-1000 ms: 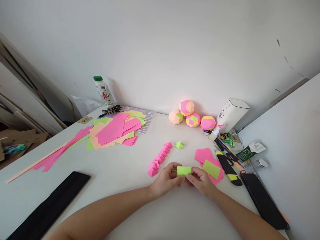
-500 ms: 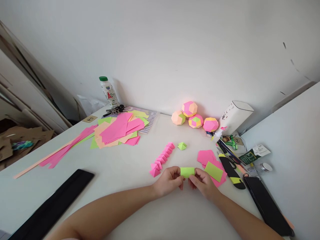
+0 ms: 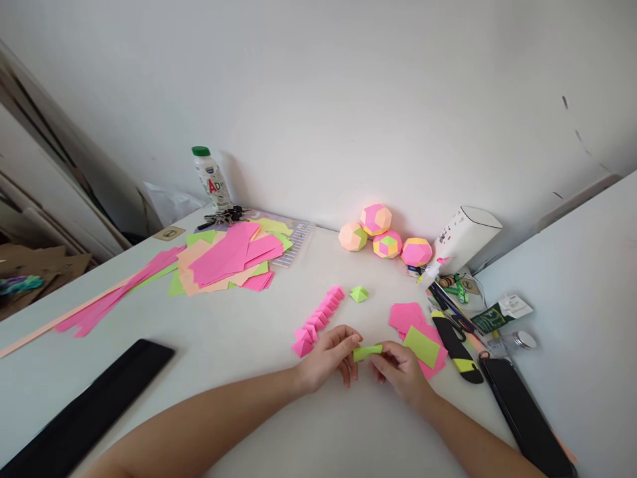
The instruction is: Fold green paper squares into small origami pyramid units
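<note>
Between my two hands, above the white table (image 3: pixel 249 372), is a small green piece of paper (image 3: pixel 367 352), seen as a narrow folded strip. My left hand (image 3: pixel 329 355) pinches its left end between thumb and fingers. The right end is held by my right hand (image 3: pixel 402 368), thumb in front. A row of folded pink paper pieces (image 3: pixel 318 320) runs away from beside my left hand. One folded green paper piece (image 3: pixel 359 294) sits beyond my hands. Near my right hand lie loose pink paper pieces (image 3: pixel 405 317) with a flat green paper sheet (image 3: pixel 421 346) on top.
Several multicoloured paper balls (image 3: pixel 375 220) sit against the wall. A heap of cut paper (image 3: pixel 223 255), a bottle (image 3: pixel 212 179) and keys (image 3: pixel 223 217) are back left. A black bar-shaped object (image 3: pixel 94 405) lies left; a cutter (image 3: pixel 458 348), a phone (image 3: pixel 527 415) and a glue bottle (image 3: pixel 432 271) lie right.
The green paper showed a broader rectangular face and now appears as a narrower, slightly tilted strip. My left fingers have shifted on its end. The camera view has moved a little.
</note>
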### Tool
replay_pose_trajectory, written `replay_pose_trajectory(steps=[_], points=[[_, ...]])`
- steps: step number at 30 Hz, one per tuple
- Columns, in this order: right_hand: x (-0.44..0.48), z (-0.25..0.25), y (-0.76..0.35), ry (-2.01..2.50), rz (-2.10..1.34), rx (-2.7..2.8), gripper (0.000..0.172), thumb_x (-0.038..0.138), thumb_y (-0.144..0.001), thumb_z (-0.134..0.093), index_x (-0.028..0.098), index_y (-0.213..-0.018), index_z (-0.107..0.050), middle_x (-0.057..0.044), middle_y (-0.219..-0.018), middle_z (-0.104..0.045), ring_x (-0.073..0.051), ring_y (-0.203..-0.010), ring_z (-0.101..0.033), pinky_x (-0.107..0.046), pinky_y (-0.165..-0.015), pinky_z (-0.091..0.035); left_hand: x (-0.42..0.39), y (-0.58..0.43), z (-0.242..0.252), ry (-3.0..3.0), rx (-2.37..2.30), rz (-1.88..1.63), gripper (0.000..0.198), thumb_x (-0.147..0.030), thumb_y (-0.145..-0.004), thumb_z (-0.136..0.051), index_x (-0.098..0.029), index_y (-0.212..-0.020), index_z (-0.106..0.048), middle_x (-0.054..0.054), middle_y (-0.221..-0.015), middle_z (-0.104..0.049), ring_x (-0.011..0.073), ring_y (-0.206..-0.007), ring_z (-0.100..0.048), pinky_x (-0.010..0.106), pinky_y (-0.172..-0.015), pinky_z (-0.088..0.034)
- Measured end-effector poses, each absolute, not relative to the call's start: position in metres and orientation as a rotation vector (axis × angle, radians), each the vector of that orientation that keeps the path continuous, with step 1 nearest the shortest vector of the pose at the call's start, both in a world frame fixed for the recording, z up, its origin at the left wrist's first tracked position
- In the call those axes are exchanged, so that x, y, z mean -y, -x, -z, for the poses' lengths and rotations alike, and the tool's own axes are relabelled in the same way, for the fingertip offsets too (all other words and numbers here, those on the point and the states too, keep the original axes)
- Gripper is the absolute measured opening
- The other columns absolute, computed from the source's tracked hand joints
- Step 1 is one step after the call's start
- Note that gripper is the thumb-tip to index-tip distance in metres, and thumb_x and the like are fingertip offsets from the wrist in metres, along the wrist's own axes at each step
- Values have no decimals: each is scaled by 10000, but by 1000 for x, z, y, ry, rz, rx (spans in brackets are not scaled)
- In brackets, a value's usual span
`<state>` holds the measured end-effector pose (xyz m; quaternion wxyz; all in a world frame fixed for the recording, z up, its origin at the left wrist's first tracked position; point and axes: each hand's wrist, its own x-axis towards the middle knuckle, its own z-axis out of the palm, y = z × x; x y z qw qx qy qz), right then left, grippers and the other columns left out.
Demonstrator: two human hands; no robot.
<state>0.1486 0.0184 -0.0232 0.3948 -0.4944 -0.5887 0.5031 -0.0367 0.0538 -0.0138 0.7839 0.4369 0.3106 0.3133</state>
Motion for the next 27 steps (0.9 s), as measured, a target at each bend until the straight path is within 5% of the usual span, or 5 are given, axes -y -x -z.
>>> replay_pose_trajectory(steps=[14,22,27], points=[[-19,29,-150,1178,-1229,1421,129,300,-813,-616,189,-864,-660,4,-581,-612,-123,-461,-554,-243,-452,-479,-54,39,17,-1013,-607,-620,382,-441,-743,-644,-151,-937,-487,-9,-752,-558,91,-498,-563,229,-427,-462],[-19,33,-152,1179,-1262,1406,133,300,-819,-602,190,-887,-631,9,-571,-587,-131,-483,-556,-252,-477,-475,-52,37,18,-1041,-659,-602,397,-383,-714,-671,-157,-984,-486,-49,-613,-547,82,-460,-516,226,-446,-456],[-16,34,-150,1142,-1300,1382,312,314,-798,-630,250,-1081,-513,-44,-933,-599,-116,-570,-567,-241,-499,-479,-53,35,24,-1071,-766,-609,343,-450,-750,-604,-144,-897,-556,-52,-514,-533,82,-392,-489,213,-402,-418]])
